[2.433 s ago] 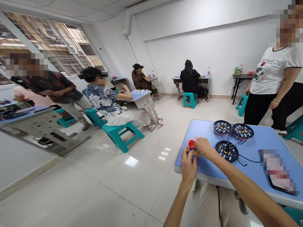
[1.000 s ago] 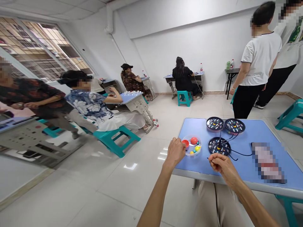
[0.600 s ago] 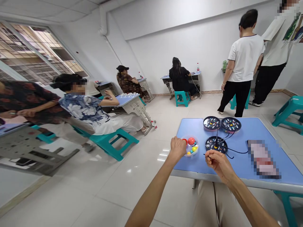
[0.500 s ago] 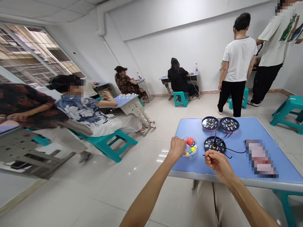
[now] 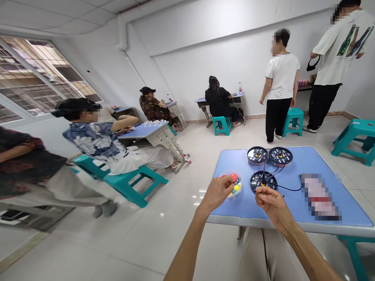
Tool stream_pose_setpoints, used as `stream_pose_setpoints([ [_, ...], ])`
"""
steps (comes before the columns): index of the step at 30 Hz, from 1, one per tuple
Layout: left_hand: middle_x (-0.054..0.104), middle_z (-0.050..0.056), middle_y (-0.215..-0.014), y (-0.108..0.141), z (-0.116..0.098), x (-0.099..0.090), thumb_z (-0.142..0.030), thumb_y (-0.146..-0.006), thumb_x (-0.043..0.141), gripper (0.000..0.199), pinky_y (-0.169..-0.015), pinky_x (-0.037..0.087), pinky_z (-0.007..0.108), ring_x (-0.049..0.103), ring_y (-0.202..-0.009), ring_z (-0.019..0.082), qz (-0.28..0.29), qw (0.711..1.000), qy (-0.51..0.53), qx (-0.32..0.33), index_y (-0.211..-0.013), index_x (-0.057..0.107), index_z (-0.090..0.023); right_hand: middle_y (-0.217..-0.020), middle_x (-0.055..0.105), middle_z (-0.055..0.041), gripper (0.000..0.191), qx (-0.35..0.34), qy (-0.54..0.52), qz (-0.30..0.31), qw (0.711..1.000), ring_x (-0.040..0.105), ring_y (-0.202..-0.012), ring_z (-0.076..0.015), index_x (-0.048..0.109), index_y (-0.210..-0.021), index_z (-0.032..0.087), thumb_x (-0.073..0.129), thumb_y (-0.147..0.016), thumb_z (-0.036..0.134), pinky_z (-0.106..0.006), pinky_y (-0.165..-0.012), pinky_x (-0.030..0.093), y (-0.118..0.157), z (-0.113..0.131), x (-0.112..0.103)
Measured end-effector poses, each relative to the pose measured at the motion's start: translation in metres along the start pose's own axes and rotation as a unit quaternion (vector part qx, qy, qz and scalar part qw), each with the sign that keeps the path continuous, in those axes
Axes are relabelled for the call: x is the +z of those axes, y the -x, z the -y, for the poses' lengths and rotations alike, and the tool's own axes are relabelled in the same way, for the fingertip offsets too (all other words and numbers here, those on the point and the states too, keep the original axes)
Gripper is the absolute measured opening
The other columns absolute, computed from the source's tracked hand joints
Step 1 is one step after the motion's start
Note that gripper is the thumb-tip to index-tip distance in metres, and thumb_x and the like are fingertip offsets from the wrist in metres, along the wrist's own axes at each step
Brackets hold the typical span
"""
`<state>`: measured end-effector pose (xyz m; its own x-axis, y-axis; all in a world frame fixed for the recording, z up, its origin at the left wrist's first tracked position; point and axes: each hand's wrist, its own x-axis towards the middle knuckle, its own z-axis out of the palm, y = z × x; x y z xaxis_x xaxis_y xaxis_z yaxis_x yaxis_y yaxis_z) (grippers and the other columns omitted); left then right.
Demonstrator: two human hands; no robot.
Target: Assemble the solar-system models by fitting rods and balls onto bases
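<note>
My left hand [image 5: 219, 191] is closed in a pinch at the near left side of a clear plastic bowl [image 5: 241, 190]. What its fingertips hold, if anything, is hidden. Inside the bowl lie a red ball [image 5: 233, 177], a yellow ball [image 5: 237, 188] and smaller coloured balls. My right hand [image 5: 272, 205] is closed around a thin black rod [image 5: 283, 196], of which only a short end shows. Just beyond it sits a round black disc [image 5: 255, 180] with a printed face and an upright post. Thin black rods [image 5: 288, 189] fan out from there to the right.
Two more black printed discs [image 5: 257, 155] stand at the back of the blue table [image 5: 231, 160]. A blurred flat object [image 5: 320, 197] lies at the right. Teal stools [image 5: 356, 136] and seated and standing people [image 5: 283, 78] are around the room.
My left hand has turned and come toward the near side of the bowl, fingertips now pointing right. The rod end left of my right hand no longer shows. A standing person has turned.
</note>
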<state>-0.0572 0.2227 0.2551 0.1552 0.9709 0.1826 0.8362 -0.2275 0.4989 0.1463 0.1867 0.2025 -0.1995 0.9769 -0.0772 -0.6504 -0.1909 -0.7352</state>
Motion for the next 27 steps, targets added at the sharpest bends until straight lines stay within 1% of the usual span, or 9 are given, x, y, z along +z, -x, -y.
stream_pose_setpoints([
  [2,0.067,0.000,-0.073,0.012,-0.009,0.007,-0.023,-0.081,0.055,0.014,-0.057,0.046,0.023,0.057,-0.062,0.013,-0.003,0.989,0.146,0.026,-0.076,0.068,-0.020,-0.059,0.049,0.0008,0.021,-0.016,0.015,-0.016,1.000,0.040,-0.059,-0.0119,0.075,-0.075,0.018,0.082,-0.062,0.033,-0.027,-0.055,0.032,0.000,-0.002,0.000],
  [4,0.067,0.003,-0.079,0.023,-0.017,0.017,-0.024,-0.082,0.056,0.015,-0.058,0.050,0.024,0.059,-0.067,0.014,-0.030,0.964,0.260,0.041,-0.081,0.070,-0.020,-0.059,0.051,0.0006,0.024,-0.030,0.035,-0.034,0.998,0.041,-0.059,-0.0119,0.076,-0.076,0.018,0.082,-0.064,0.038,-0.027,-0.054,0.032,0.001,-0.004,0.000],
  [9,0.063,0.003,-0.085,0.040,-0.026,0.038,-0.027,-0.085,0.059,0.015,-0.062,0.055,0.026,0.061,-0.064,0.012,-0.079,0.929,0.357,0.053,-0.090,0.072,-0.021,-0.067,0.060,-0.0028,0.032,-0.068,0.099,-0.068,0.990,0.048,-0.061,-0.0139,0.077,-0.079,0.018,0.082,-0.066,0.047,-0.029,-0.056,0.039,0.004,-0.004,0.003],
  [12,0.063,0.003,-0.088,0.047,-0.019,0.045,-0.031,-0.086,0.060,0.019,-0.063,0.055,0.026,0.062,-0.065,0.013,-0.101,0.922,0.371,0.038,-0.096,0.073,-0.021,-0.070,0.064,-0.0039,0.033,-0.072,0.106,-0.076,0.989,0.053,-0.063,-0.0152,0.076,-0.082,0.017,0.081,-0.068,0.047,-0.029,-0.056,0.042,0.005,-0.004,0.001],
  [14,0.064,0.004,-0.089,0.051,-0.007,0.050,-0.033,-0.086,0.061,0.020,-0.063,0.054,0.026,0.060,-0.064,0.012,-0.152,0.922,0.357,0.004,-0.097,0.073,-0.021,-0.069,0.064,-0.0039,0.034,-0.066,0.105,-0.084,0.989,0.054,-0.063,-0.0154,0.076,-0.084,0.016,0.081,-0.069,0.046,-0.029,-0.056,0.043,0.006,-0.005,-0.002],
  [17,0.064,0.004,-0.089,0.052,0.017,0.059,-0.037,-0.086,0.060,0.023,-0.060,0.051,0.025,0.057,-0.062,0.012,-0.257,0.910,0.319,-0.070,-0.095,0.073,-0.021,-0.067,0.065,-0.0039,0.037,-0.053,0.107,-0.105,0.987,0.054,-0.061,-0.0149,0.076,-0.084,0.014,0.083,-0.065,0.046,-0.028,-0.056,0.044,0.005,-0.007,-0.006],
  [19,0.065,0.005,-0.090,0.050,0.032,0.067,-0.039,-0.085,0.060,0.024,-0.062,0.051,0.026,0.059,-0.068,0.014,-0.290,0.902,0.305,-0.102,-0.095,0.074,-0.021,-0.067,0.065,-0.0041,0.039,-0.050,0.111,-0.115,0.986,0.055,-0.061,-0.0150,0.076,-0.084,0.014,0.084,-0.063,0.046,-0.028,-0.056,0.044,0.004,-0.009,-0.008],
  [23,0.068,0.006,-0.093,0.040,0.050,0.081,-0.040,-0.083,0.060,0.026,-0.074,0.052,0.031,0.064,-0.081,0.020,-0.289,0.901,0.300,-0.118,-0.093,0.074,-0.021,-0.065,0.066,-0.0043,0.041,-0.052,0.129,-0.118,0.983,0.055,-0.061,-0.0155,0.077,-0.084,0.014,0.085,-0.061,0.047,-0.029,-0.057,0.044,0.003,-0.011,-0.009],
  [27,0.069,0.007,-0.093,0.030,0.050,0.089,-0.040,-0.083,0.060,0.027,-0.076,0.053,0.032,0.065,-0.083,0.020,-0.283,0.900,0.315,-0.105,-0.094,0.073,-0.019,-0.062,0.065,-0.0034,0.042,-0.057,0.158,-0.116,0.979,0.054,-0.060,-0.0152,0.077,-0.084,0.014,0.083,-0.061,0.049,-0.030,-0.059,0.045,0.003,-0.009,-0.007],
])
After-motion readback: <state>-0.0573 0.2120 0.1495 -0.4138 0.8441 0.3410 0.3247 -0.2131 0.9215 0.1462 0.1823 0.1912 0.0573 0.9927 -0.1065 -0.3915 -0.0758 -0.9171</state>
